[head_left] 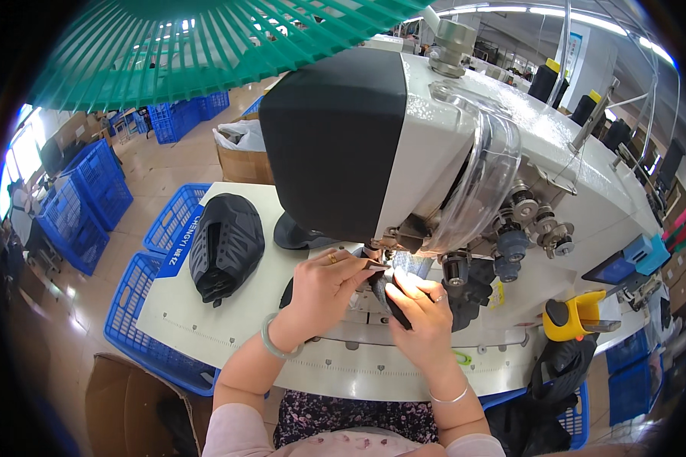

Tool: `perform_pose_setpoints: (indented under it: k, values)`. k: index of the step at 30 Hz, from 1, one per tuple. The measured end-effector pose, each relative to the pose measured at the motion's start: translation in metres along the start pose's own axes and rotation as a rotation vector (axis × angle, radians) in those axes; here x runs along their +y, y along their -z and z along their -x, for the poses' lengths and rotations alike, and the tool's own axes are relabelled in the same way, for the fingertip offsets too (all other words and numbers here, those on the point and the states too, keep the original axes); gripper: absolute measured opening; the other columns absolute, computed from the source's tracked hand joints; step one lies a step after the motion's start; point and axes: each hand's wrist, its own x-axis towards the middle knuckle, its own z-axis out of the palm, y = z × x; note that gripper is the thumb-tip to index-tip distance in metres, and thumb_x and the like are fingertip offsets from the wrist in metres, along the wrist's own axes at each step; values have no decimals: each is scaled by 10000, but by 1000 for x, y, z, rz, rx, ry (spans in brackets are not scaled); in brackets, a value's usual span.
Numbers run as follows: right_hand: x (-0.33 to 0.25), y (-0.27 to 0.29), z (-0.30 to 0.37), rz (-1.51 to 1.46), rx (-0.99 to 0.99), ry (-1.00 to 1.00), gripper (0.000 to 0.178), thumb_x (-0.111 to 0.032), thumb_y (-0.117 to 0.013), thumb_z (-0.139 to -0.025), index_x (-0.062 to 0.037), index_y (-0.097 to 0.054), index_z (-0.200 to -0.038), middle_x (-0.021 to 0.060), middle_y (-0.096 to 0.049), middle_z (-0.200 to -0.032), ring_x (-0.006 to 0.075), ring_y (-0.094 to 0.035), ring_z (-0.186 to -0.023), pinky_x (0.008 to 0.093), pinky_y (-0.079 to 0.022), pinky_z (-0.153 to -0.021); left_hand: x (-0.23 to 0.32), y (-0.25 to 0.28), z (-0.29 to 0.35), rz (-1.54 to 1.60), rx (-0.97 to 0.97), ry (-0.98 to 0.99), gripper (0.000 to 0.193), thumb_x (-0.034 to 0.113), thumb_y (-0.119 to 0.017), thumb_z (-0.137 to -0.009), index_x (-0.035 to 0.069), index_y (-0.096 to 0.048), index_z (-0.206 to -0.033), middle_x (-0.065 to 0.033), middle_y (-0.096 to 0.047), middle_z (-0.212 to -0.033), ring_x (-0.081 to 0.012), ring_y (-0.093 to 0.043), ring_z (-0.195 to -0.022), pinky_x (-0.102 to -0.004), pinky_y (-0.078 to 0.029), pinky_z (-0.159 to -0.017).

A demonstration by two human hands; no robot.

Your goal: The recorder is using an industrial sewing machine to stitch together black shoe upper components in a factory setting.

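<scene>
Under the head of a white and black industrial sewing machine (335, 145), both my hands work close to the lit needle area (386, 255). My left hand (320, 289) has its thumb and fingers pinched on the edge of a dark piece beside the needle. My right hand (423, 314) is closed over a black shoe upper (392, 305), its fingertips near the needle. Much of this upper is hidden by my fingers. On the machine table to the left rests a finished-looking black shoe upper (225, 247). Another dark upper (297, 233) lies partly behind the machine head.
A green slatted fan guard (206, 61) hangs at upper left. Blue crates (133, 297) stand against the table's left side, above a cardboard box (129, 411). A yellow holder (579, 316) sits at the table's right, by dark uppers (560, 365). Thread tensioners (526, 221) jut out above my right hand.
</scene>
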Motion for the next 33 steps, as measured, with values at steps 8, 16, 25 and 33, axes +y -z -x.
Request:
perform_pose_setpoints:
  k: [8, 16, 25, 33]
  values:
    - [2, -3, 4, -31, 0, 10, 432, -35, -745, -610, -68, -686, -1036, 75, -667, -1156, 273, -555, -961, 405, -458, -883, 15, -7, 12, -268, 58, -250, 291, 17, -667, -659, 59, -706, -944, -25, -673, -927, -219, -608, -770, -334, -500, -669]
    - [-6, -3, 4, -26, -6, 9, 365, -130, -774, -689, -49, -681, -1032, 104, -645, -1179, 286, -539, -995, 421, -442, -902, 17, -6, 14, -328, 15, -277, 357, 72, -624, -653, 40, -681, -1004, -15, -654, -969, -222, -601, -887, -367, -508, -762]
    - [-19, -7, 4, 32, -18, 3, 367, -141, -739, -739, 29, -654, -1052, 203, -608, -1199, 335, -523, -1073, 467, -424, -942, 13, -4, 13, -362, -51, -314, 383, 100, -621, -666, -16, -635, -1030, -120, -613, -1102, -249, -580, -962, -369, -502, -828]
    - [-15, 4, 6, -45, 51, -110, 373, -30, -684, -787, -49, -642, -1157, 212, -551, -1209, 390, -531, -1070, 450, -459, -925, 8, -5, 18, -283, 8, -297, 382, -13, -630, -670, 28, -669, -1048, -91, -621, -1061, -272, -614, -904, -364, -533, -752]
